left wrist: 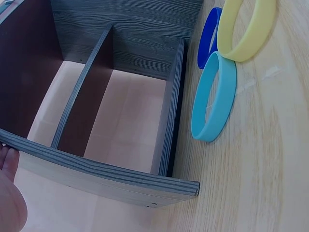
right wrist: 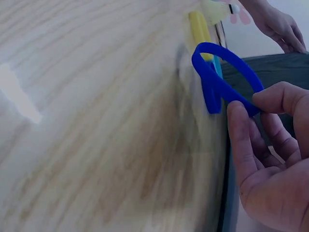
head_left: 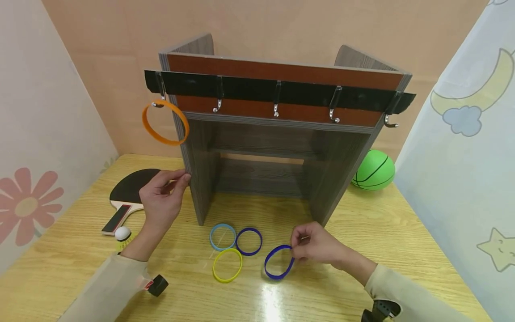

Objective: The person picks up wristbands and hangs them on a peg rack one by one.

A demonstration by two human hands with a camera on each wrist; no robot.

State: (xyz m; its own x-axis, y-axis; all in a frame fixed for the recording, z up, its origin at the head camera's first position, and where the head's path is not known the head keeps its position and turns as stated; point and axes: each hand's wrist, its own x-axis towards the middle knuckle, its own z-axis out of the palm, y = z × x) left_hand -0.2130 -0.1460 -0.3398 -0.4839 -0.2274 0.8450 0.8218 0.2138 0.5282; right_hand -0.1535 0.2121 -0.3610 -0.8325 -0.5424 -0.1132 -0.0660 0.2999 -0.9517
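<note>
In the head view my right hand (head_left: 315, 243) pinches a dark blue wristband (head_left: 267, 264) by its right side, thumb against fingers. The right wrist view shows the same blue band (right wrist: 227, 79) pinched at its lower edge. My left hand (head_left: 162, 194) holds the front edge of the left side panel of a grey wooden shelf (head_left: 197, 179) between thumb and fingers. On the table between the hands lie a light blue band (head_left: 211, 237), a second dark blue band (head_left: 260, 241) and a yellow band (head_left: 214, 270). An orange band (head_left: 187, 129) hangs on the leftmost hook.
A black strip (head_left: 249, 87) with several metal hooks runs across the shelf's top front. At left lie a table tennis paddle (head_left: 130, 188) and a shuttlecock (head_left: 123, 235). A green ball (head_left: 376, 170) sits behind the shelf's right side.
</note>
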